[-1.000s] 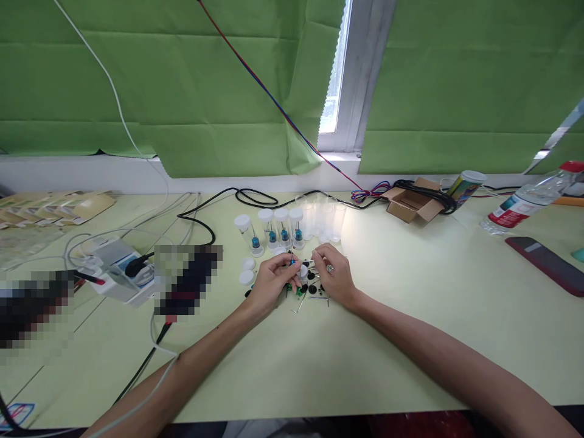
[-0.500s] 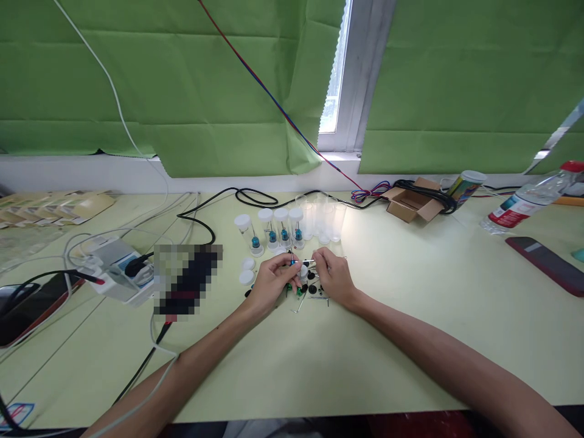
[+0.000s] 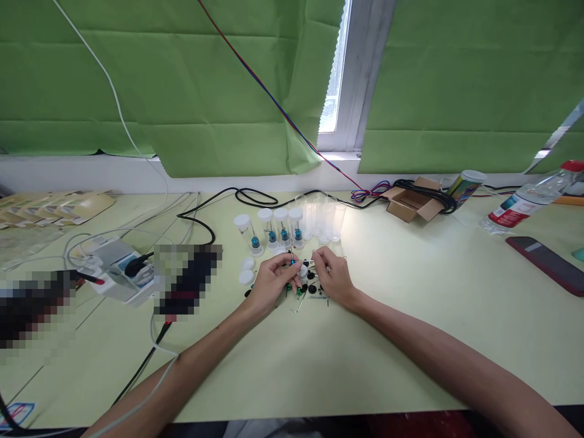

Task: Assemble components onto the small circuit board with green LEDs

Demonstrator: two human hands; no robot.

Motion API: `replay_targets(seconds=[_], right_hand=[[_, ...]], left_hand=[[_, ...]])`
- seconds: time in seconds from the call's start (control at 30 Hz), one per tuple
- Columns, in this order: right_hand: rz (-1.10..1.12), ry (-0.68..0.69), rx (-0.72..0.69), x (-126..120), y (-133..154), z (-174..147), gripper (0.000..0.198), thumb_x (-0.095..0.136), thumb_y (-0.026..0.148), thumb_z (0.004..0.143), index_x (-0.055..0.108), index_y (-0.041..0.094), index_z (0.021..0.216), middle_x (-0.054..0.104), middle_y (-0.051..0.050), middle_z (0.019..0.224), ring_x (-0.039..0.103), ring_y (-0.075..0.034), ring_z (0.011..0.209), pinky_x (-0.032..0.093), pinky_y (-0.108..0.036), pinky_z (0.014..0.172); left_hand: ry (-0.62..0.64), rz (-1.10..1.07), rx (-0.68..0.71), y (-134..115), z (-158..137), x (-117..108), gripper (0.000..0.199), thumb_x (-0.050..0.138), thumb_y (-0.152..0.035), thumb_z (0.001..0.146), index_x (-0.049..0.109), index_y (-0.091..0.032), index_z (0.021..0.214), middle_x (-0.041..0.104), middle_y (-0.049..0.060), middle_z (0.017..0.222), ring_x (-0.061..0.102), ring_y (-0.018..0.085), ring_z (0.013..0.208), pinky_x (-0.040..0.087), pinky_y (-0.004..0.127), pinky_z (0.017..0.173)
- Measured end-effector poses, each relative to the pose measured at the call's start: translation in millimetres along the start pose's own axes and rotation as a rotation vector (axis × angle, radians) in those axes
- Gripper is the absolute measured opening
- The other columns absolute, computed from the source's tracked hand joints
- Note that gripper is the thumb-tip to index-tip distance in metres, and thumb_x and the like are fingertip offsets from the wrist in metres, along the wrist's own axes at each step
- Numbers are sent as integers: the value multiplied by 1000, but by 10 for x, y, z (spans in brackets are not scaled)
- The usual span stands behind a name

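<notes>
My left hand (image 3: 272, 280) is closed in a pinch on a small blue part with a thin upright shaft (image 3: 292, 261). From the right, my right hand (image 3: 335, 277) grips a thin silver rod (image 3: 308, 261) that points at the blue part; whether they touch is too small to tell. Beneath and between the hands lie black discs (image 3: 312, 289), small green parts (image 3: 299, 291) and an L-shaped metal rod (image 3: 298, 306). White caps (image 3: 247, 277) are left of my left hand. Behind it stand several white-capped clear tubes (image 3: 281, 224), each with a blue part inside.
Clear tubes without white caps (image 3: 325, 222) stand behind my right hand. A white power strip (image 3: 132, 274) and cables lie at left. To the right are an open cardboard box (image 3: 413, 204), a can (image 3: 468, 185), a plastic bottle (image 3: 524, 204) and a dark flat device (image 3: 545, 264).
My right hand has shifted very slightly upward. My left hand keeps its pinch on the blue part, and the objects on the table stay where they were.
</notes>
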State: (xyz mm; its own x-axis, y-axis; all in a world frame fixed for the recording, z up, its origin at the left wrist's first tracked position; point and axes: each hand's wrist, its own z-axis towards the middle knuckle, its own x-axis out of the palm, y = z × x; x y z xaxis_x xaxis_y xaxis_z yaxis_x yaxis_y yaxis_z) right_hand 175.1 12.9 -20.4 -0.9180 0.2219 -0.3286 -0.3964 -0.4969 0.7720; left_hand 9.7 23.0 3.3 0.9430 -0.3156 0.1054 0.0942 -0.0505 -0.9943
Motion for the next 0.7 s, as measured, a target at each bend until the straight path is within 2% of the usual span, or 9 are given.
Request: replay_targets(seconds=[0.1,0.2,0.4,0.7], right_hand=[[1,2,0,-7,14,6,26,41,30,98,45,21,74,38,6,57,35,-10,49,32,-23,49],[-1,-1,-1,-11,25,11,25,42,30,98,49,20,76,45,4,59,42,-11,52,37,-24,52],[71,-53,-6,-3,1,8,14,49,28,96,59,18,96,64,-4,81,62,-15,71,50,-26,62],[78,-26,-58,-11,-13,-10,17,49,26,96,64,20,104,66,-6,89,63,-16,78,55,-28,65]], left_hand=[[1,-3,2,-7,0,1,28,76,-37,76,65,-14,89,63,0,60,61,13,49,48,22,45],[0,-4,-5,-12,0,-2,28,76,-38,76,65,-15,88,64,0,59,61,13,49,48,22,46],[-7,-20,-19,-6,4,-13,27,75,-38,77,65,-15,88,64,0,59,61,13,50,48,22,47],[-32,-33,-33,-20,15,-3,26,75,-36,77,65,-15,87,63,0,58,60,12,50,46,21,47]])
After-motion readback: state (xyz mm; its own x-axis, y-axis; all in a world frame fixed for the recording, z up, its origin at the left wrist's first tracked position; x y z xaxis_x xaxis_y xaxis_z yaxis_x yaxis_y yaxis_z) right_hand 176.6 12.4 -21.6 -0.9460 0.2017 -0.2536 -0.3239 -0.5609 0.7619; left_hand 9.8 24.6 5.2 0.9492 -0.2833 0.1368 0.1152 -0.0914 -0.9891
